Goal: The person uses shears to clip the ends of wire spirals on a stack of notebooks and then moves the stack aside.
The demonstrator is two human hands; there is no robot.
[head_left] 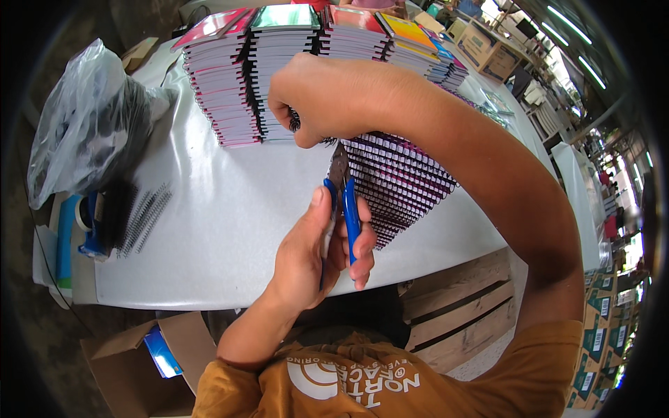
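Observation:
My left hand (pixel 303 254) is wrapped round a pair of blue-handled wire cutters (pixel 350 223), held upright with the jaws pointing away from me. The jaws are at the near left corner of a stack of spiral-bound notebooks (pixel 401 177), whose dark coils face me in rows. Curled into a fist, my right hand (pixel 310 101) is just beyond the cutter jaws, closed on a black spiral coil (pixel 295 122). Bits of that coil show on both sides of the fingers. My right forearm reaches over the stack and hides its top.
Tall stacks of notebooks (pixel 219 90) line the table's far side. On the left lie a clear plastic bag (pixel 87 125) and loose black coils (pixel 145 216) on the white table (pixel 202 272). An open carton (pixel 132 362) sits below the front edge; a wooden pallet (pixel 460 299) is at the lower right.

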